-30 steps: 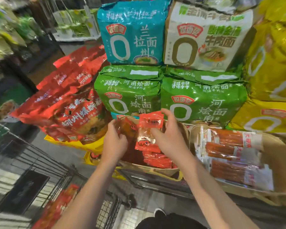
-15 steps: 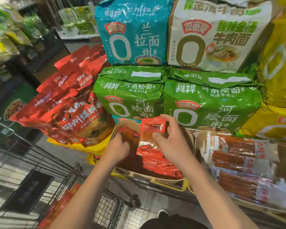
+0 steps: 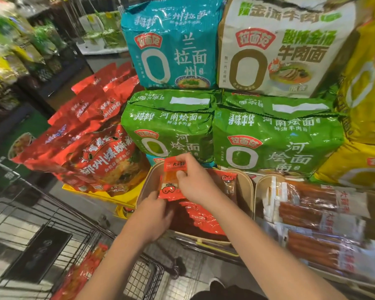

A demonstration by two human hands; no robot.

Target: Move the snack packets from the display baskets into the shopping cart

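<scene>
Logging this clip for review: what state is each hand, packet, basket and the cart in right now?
Right hand: pinches the red snack packet.
Left hand: in the left basket, fingers hidden, grip unclear.
Red snack packet: lifted over the left basket.
Left basket: holds red packets.
Right basket: holds sausage packets.
Shopping cart: holds some red packets.

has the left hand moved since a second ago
Yes. The left hand has dropped from the far left rim of the snack basket toward its near edge, under the red packet.
</scene>
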